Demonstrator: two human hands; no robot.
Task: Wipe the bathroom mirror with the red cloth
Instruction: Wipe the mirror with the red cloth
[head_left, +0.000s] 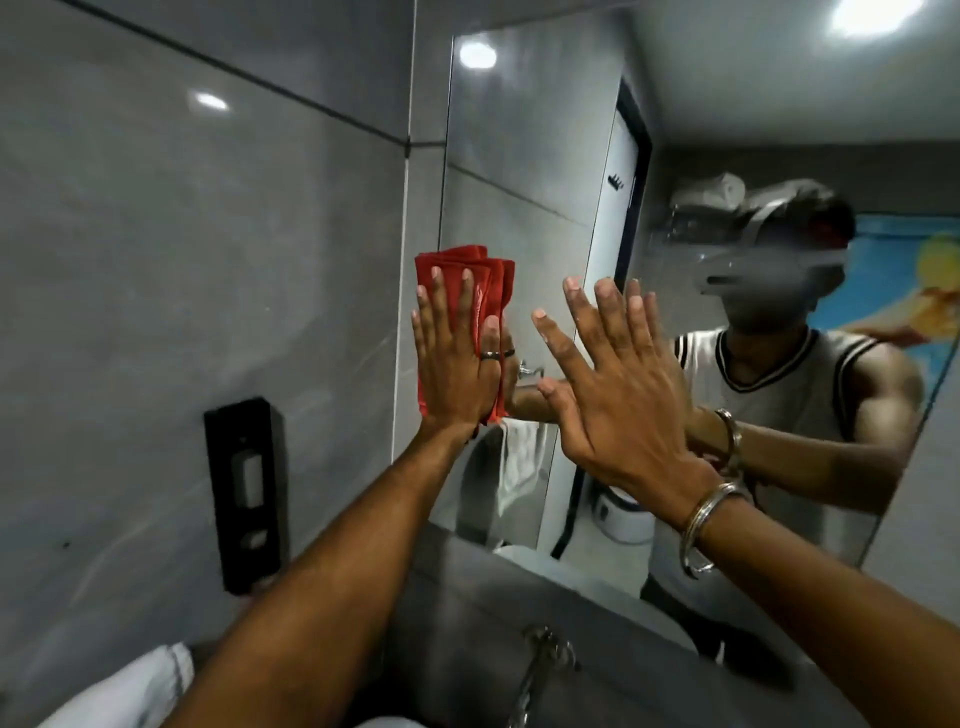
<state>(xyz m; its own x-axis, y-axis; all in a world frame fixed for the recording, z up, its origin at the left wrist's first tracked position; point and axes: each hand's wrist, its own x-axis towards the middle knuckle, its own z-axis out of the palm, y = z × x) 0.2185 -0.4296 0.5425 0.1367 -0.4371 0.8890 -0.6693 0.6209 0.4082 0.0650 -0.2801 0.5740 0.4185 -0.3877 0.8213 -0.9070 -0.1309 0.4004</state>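
Note:
The bathroom mirror (524, 171) hangs on the grey tiled wall ahead, slanting across the view. A folded red cloth (485, 278) lies flat against the mirror's left edge. My left hand (457, 358), with a ring on one finger, presses the cloth to the glass with fingers spread. My right hand (613, 374) is flat on the glass to the right of it, fingers apart, holding nothing. A metal bangle circles my right wrist. The mirror reflects both arms and my upper body.
A black wall fixture (244, 493) is mounted on the tiles at lower left. A metal tap (540, 670) stands below the mirror over the basin. Something white (135, 686) lies at the bottom left. A ceiling light (878, 15) glares at top right.

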